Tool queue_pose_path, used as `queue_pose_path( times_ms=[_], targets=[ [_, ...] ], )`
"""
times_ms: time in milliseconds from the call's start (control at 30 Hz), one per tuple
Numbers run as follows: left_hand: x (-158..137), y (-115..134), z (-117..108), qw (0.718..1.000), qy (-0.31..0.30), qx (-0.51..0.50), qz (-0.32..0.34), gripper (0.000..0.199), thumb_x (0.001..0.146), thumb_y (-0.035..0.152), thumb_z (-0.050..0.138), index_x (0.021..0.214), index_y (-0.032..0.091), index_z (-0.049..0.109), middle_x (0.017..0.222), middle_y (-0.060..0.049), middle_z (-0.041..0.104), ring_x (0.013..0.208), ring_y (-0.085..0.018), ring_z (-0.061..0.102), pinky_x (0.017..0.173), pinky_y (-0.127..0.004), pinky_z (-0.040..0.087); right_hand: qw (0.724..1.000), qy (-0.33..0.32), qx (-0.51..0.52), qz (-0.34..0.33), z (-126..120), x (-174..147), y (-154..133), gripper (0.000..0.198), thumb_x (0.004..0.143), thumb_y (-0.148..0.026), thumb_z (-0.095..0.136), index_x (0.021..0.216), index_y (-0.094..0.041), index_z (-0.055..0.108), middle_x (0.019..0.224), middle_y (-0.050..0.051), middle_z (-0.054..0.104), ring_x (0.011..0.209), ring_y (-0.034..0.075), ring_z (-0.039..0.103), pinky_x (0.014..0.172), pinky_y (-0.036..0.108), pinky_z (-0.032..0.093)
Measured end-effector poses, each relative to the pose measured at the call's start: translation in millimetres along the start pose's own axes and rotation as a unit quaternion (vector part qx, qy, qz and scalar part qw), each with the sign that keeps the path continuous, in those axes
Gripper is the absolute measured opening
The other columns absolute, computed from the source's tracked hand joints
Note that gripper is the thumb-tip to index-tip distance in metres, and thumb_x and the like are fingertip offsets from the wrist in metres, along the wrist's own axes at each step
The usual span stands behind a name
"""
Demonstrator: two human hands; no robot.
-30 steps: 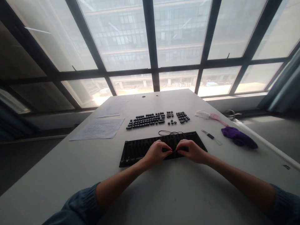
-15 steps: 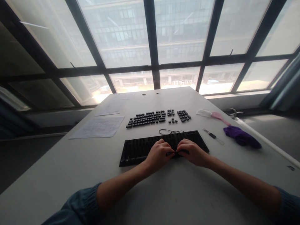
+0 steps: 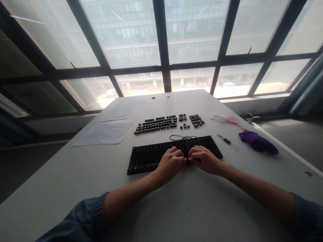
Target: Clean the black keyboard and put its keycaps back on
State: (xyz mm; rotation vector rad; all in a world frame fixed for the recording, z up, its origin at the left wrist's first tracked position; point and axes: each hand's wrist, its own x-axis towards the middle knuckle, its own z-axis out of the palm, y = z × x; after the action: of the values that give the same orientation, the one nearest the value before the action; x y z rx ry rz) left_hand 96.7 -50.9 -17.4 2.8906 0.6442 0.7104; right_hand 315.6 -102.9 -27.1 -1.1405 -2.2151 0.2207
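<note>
A black keyboard (image 3: 148, 156) with its keycaps off lies flat on the white table. Both my hands meet over its near edge, right of the middle. My left hand (image 3: 172, 162) is closed, its fingertips pinched at the front edge. Facing it, my right hand (image 3: 204, 158) is also closed, fingers curled and thumb low. Between the fingertips is something small and dark; I cannot tell whether it is a separate piece or the keyboard's edge. Behind the keyboard its thin cable (image 3: 180, 137) lies coiled. Farther back, black keycaps (image 3: 158, 123) are laid out in keyboard order.
To the right lie a keycap puller (image 3: 227, 141) with wire loops, a purple cloth (image 3: 258, 142), a pink brush (image 3: 231, 119) and a crumpled white wipe (image 3: 217, 117). Printed paper sheets (image 3: 103, 133) lie at the left. Large windows (image 3: 136, 33) rise beyond the table.
The view has tilted and shifted slightly, so everything sits a little higher and more to the left. My hands stay at the same part of the keyboard, with the fingers curled a bit tighter.
</note>
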Motion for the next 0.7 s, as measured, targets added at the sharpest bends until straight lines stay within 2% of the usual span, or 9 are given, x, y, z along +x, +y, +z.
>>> queue_pose_path(
  times_ms=[333, 467, 533, 600, 700],
  targets=[
    [-3, 1, 3, 0.999, -0.018, -0.027, -0.031, 0.023, 0.097, 0.030, 0.059, 0.083, 0.024, 0.076, 0.093, -0.003, 0.073, 0.091, -0.019, 0.056, 0.085, -0.034, 0.043, 1.000, -0.022, -0.010, 0.016, 1, -1, -2, 0.016, 0.092, -0.015, 0.062, 0.079, -0.021, 0.068, 0.093, 0.005, 0.068, 0.088, 0.019, 0.059, 0.083, 0.034, 0.046],
    [2, -5, -8, 0.995, -0.005, -0.079, -0.067, 0.013, 0.092, 0.031, 0.067, 0.096, 0.024, 0.078, 0.094, -0.003, 0.075, 0.089, -0.019, 0.060, 0.085, -0.033, 0.046, 0.999, -0.007, 0.021, 0.026, -7, 1, -2, 0.005, 0.088, -0.018, 0.068, 0.090, -0.022, 0.071, 0.097, 0.006, 0.069, 0.092, 0.021, 0.061, 0.086, 0.035, 0.048],
    [13, -14, -20, 0.992, 0.019, -0.090, -0.089, 0.017, 0.091, 0.029, 0.068, 0.105, 0.024, 0.078, 0.096, -0.003, 0.076, 0.090, -0.019, 0.062, 0.084, -0.032, 0.048, 0.998, 0.033, 0.030, 0.042, -16, 8, 7, 0.008, 0.088, -0.017, 0.067, 0.094, -0.022, 0.071, 0.098, 0.006, 0.069, 0.093, 0.021, 0.062, 0.087, 0.035, 0.048],
    [32, -27, -32, 0.991, 0.038, -0.071, -0.108, 0.017, 0.091, 0.029, 0.068, 0.104, 0.024, 0.078, 0.096, -0.004, 0.077, 0.091, -0.020, 0.063, 0.085, -0.032, 0.048, 0.994, 0.080, 0.011, 0.074, -27, 23, 25, 0.008, 0.089, -0.016, 0.066, 0.094, -0.021, 0.071, 0.095, 0.006, 0.070, 0.092, 0.021, 0.063, 0.086, 0.035, 0.048],
    [72, -53, -39, 0.990, 0.020, -0.019, -0.138, 0.016, 0.089, 0.030, 0.069, 0.098, 0.023, 0.080, 0.099, -0.005, 0.077, 0.095, -0.022, 0.065, 0.093, -0.035, 0.048, 0.985, 0.105, -0.060, 0.121, -40, 57, 60, 0.006, 0.087, -0.017, 0.069, 0.092, -0.019, 0.073, 0.094, 0.007, 0.071, 0.093, 0.022, 0.063, 0.088, 0.035, 0.047]
  ],
)
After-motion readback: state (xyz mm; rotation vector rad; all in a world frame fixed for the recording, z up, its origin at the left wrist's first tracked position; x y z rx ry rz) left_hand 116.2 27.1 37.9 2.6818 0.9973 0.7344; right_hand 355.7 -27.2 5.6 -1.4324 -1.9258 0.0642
